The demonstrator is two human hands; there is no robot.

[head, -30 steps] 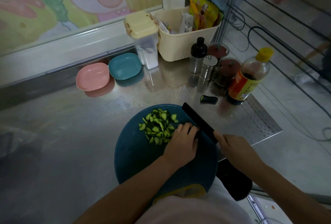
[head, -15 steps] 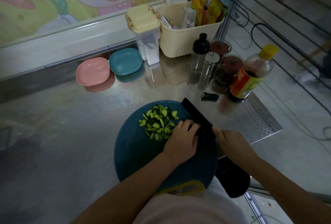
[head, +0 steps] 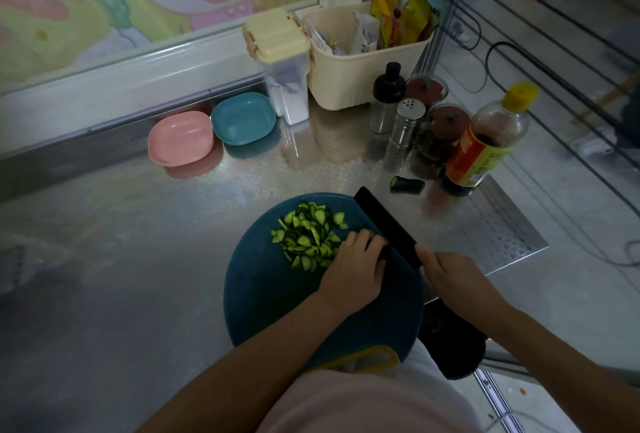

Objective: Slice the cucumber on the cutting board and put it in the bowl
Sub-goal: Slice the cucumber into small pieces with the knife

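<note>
A round dark blue cutting board (head: 273, 297) lies on the steel counter in front of me. A pile of green cucumber slices (head: 310, 237) sits on its far part. My left hand (head: 356, 268) rests on the board just right of the pile, fingers curled over whatever cucumber is left; that piece is hidden. My right hand (head: 450, 277) grips the handle of a black cleaver (head: 386, 225), whose blade stands against my left fingers. A pink bowl (head: 180, 138) and a teal bowl (head: 242, 118) stand empty at the back wall.
A cut cucumber end (head: 407, 184) lies on the counter behind the board. Beyond it stand a sauce bottle (head: 485, 145), shakers (head: 405, 121), jars, a cream basket (head: 363, 65) and a lidded container (head: 284, 62). The counter edge runs at right; a dark round object (head: 450, 342) sits below it.
The cleaver and both hands have hardly shifted relative to the board. The view has tilted slightly, and the slice pile looks the same.
</note>
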